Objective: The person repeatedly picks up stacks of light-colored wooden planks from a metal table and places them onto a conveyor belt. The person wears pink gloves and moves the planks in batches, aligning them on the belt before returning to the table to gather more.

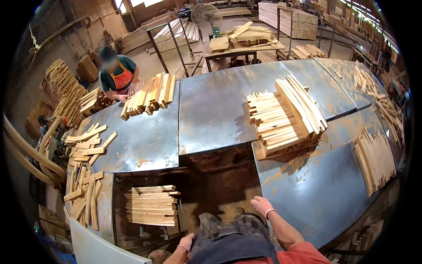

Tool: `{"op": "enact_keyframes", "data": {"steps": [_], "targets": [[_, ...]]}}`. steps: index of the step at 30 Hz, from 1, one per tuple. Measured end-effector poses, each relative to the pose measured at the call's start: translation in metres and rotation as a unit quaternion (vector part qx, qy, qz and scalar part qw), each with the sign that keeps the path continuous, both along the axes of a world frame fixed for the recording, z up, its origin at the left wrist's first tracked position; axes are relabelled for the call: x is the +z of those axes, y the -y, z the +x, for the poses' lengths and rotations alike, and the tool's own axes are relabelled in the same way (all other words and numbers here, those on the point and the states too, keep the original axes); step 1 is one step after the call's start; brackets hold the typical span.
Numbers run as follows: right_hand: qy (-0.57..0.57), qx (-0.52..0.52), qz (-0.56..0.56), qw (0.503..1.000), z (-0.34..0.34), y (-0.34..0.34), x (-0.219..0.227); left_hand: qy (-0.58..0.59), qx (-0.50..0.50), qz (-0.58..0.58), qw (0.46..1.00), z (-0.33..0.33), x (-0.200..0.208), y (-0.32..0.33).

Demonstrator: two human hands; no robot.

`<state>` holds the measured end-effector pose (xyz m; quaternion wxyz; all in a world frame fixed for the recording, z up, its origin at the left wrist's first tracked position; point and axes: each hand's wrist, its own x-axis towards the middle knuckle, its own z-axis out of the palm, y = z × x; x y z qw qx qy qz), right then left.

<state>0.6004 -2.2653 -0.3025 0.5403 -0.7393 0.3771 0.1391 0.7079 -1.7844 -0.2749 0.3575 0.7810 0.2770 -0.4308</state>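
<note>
My right hand (262, 207), in a pale pink glove, is at the inner edge of the metal table (307, 193), with its fingers loosely apart and nothing in them. Low beside my dark apron hangs my left hand (186, 241), gloved too, its fingers partly visible and loose, holding nothing that I can see. Close to its left lies a neat stack of short wooden strips (151, 206), set in the gap between the tables. Ahead to the right rises a large pile of wooden strips (281, 116), with longer pieces laid across its right side.
At the far left a co-worker (118, 75) in a red apron handles a row of wooden blocks (149, 94). Loose sticks (85, 193) litter the left table. Another row of strips (376, 160) lies at the right edge. A fan (205, 15) stands behind a wooden table (241, 50).
</note>
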Motion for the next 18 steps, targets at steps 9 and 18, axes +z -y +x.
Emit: {"op": "enact_keyframes", "data": {"steps": [9,18], "targets": [[0.03,0.026,0.104,0.994,0.131,0.034,-0.003,0.092,-0.027,-0.076,0.992,0.115,-0.058,0.078],[-0.008,-0.106,0.218,0.97,0.242,0.049,0.015,0.198,0.055,-0.164,0.965,0.258,-0.053,0.145]]}}
